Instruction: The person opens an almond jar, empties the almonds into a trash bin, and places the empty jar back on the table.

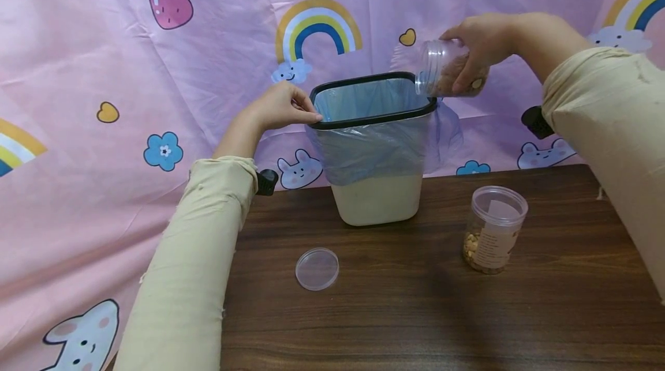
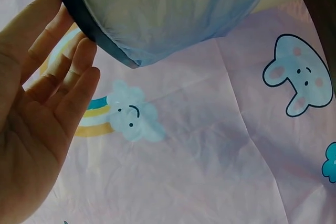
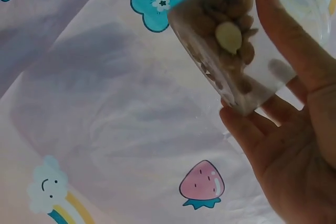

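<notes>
A cream trash bin [image 1: 379, 201] with a black rim stands at the back of the table, lined with a translucent bluish bag [image 1: 371, 149] folded over its outside. At the rim's left corner, my left hand [image 1: 283, 107] pinches the edge with thumb and fingers. My right hand [image 1: 485, 42] grips a clear plastic jar [image 1: 430, 65] tipped on its side, its mouth over the bin's right rim. Brown nuts [image 3: 210, 19], with one pale piece among them, lie inside that jar in the right wrist view.
On the dark wooden table [image 1: 395, 313], a second clear jar [image 1: 496, 238] stands upright and lidless at the right, with nuts low inside. A clear round lid [image 1: 317, 269] lies flat in front of the bin. Behind hangs a pink patterned cloth [image 1: 223, 65].
</notes>
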A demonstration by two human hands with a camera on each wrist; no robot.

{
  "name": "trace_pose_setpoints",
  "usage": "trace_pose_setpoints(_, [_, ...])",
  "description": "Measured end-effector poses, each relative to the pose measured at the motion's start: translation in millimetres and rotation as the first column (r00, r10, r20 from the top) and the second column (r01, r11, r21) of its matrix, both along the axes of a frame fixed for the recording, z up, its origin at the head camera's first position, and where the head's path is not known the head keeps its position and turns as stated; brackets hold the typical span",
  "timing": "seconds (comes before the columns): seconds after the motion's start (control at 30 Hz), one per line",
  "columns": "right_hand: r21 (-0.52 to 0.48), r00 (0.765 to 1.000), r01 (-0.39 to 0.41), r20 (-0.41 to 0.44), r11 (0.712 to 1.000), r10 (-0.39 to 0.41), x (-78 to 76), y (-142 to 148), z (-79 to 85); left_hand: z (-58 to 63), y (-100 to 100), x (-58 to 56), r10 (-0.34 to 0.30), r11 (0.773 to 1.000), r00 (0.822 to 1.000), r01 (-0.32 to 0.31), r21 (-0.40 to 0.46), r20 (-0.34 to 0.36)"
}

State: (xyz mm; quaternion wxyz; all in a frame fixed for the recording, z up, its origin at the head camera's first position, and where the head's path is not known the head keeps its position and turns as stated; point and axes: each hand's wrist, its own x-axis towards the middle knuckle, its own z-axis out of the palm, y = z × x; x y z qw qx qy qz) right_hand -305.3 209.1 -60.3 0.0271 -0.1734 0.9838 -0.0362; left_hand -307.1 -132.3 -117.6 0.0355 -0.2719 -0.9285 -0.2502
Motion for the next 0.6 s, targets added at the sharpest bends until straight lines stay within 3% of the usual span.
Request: trace_pose_setpoints(0.6, [-0.013, 0.983, -0.052, -0.177, 0.999, 0.049, 0.5, -5, -11.6, -2.6, 1, 2.7, 0.007, 1.0, 0.999, -0.007, 0.009, -0.041])
